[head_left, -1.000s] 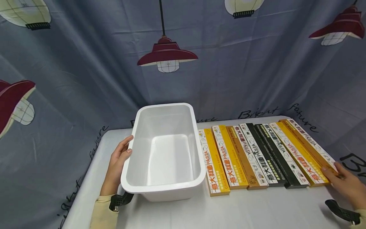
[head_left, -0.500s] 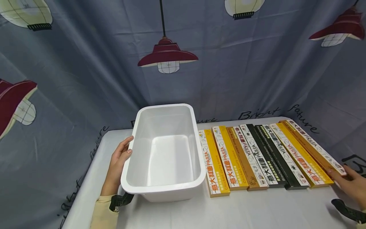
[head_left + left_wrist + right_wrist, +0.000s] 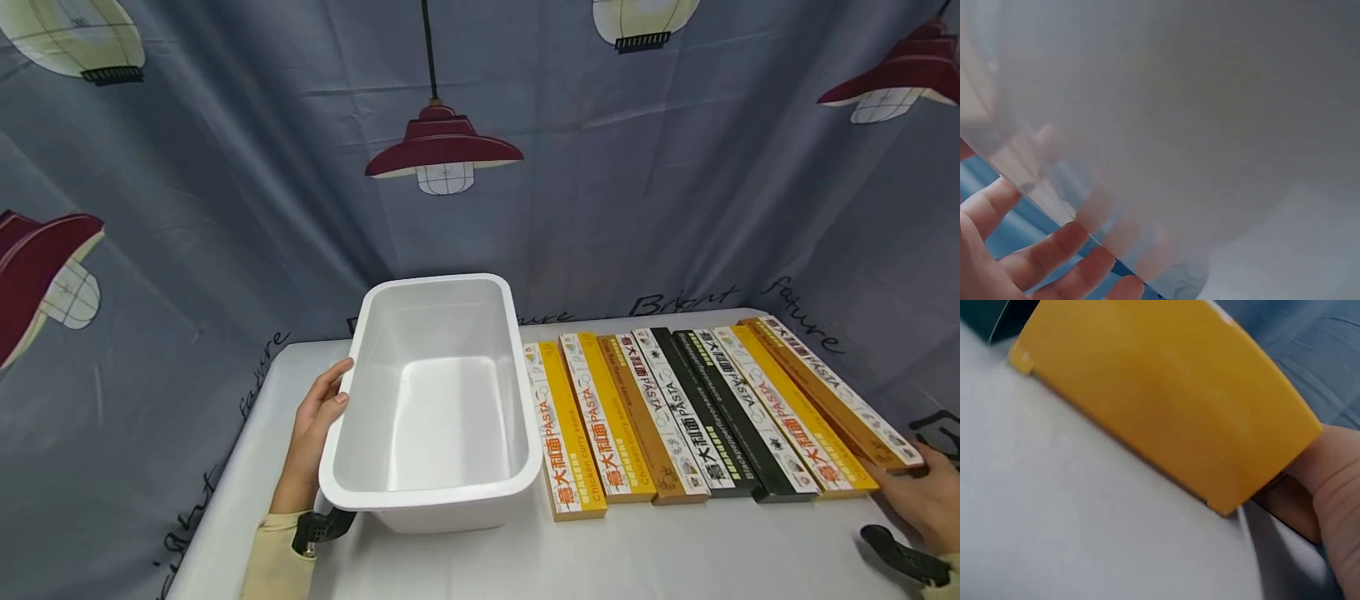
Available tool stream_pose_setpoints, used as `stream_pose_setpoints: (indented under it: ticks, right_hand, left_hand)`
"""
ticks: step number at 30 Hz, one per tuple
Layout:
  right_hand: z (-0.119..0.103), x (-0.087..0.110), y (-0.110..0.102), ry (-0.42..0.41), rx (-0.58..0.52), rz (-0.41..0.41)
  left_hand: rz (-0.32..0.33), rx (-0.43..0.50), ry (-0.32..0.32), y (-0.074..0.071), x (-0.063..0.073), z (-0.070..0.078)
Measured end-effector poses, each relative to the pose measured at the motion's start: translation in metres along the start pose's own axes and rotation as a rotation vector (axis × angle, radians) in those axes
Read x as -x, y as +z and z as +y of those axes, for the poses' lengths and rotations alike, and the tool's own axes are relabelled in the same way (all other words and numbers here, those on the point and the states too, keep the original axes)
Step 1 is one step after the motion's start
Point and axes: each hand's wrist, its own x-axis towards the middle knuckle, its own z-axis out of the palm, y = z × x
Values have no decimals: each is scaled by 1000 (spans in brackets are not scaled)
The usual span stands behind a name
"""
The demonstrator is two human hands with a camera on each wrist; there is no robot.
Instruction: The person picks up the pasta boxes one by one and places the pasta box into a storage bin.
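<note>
A white plastic tub point(image 3: 435, 498) stands left of the middle in the head view, with nothing inside. My left hand point(image 3: 309, 442) rests against its left side. In the left wrist view, the fingertips point(image 3: 1072, 232) touch the outer wall and their reflections show in it. At the right end of a row of pasta boxes, my right hand point(image 3: 918, 498) grips the near end of the brown-and-white pasta box point(image 3: 843, 396). Part of that hand is hidden behind the box. A yellow pasta box point(image 3: 1166, 400) fills the right wrist view, beside the hand.
Several pasta boxes, such as a black one point(image 3: 738, 417) and a yellow one point(image 3: 573, 433), lie side by side right of the tub. They rest on the white-covered table point(image 3: 637, 550). A blue-grey curtain point(image 3: 600, 192) printed with lamps hangs behind and at both sides.
The right hand has moved right and slightly down, shifting the near end of the brown-and-white pasta box rightward. The left hand and the tub have stayed in place.
</note>
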Motion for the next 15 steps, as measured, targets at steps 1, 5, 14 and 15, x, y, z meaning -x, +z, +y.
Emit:
stream_pose_setpoints:
  ticks: [1,5,14,15]
  right_hand:
    - [-1,1,1,8,-22,14]
    - [-3,5,1,36,-112,49]
    - [-10,20,-5,24,-215,123]
    - [-12,21,-6,27,-225,123]
  left_hand:
    - [0,3,4,0,0,0]
    - [2,13,12,2,0,-2]
    - [6,27,10,3,0,-1]
    - [6,29,8,4,1,-1]
